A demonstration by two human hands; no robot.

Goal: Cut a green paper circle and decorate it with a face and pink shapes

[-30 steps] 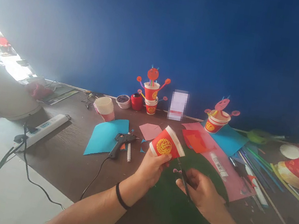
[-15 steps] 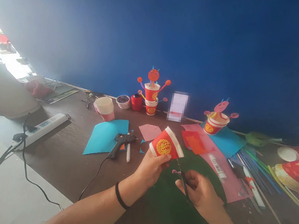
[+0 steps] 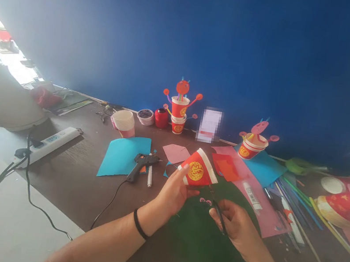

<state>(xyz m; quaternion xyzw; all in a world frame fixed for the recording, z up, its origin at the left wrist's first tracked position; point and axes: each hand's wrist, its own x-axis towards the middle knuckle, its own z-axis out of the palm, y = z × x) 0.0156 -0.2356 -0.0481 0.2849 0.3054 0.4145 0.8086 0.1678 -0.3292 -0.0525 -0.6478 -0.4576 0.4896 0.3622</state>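
Observation:
My left hand (image 3: 174,192) grips a red paper cup (image 3: 199,172) with a gold emblem, tipped on its side with the white rim toward the upper right. My right hand (image 3: 235,225) is closed round a pair of dark scissors (image 3: 218,210), whose blades point up toward the cup's lower edge. Both hands hover above a dark green sheet (image 3: 206,243) lying on the brown table. A small pink paper shape (image 3: 205,201) lies on the green sheet between the hands.
A black glue gun (image 3: 141,164) and a pen lie on a light blue sheet (image 3: 124,155). Behind stand stacked cups (image 3: 123,123), two cup-and-straw figures (image 3: 179,107) (image 3: 251,144), pink and orange papers (image 3: 227,166), a glue stick (image 3: 251,194), straws (image 3: 298,196) and a power strip (image 3: 48,144).
The cup has turned slightly in my left hand and shifted a little right. The scissors stay near its lower edge. The view has drifted slightly.

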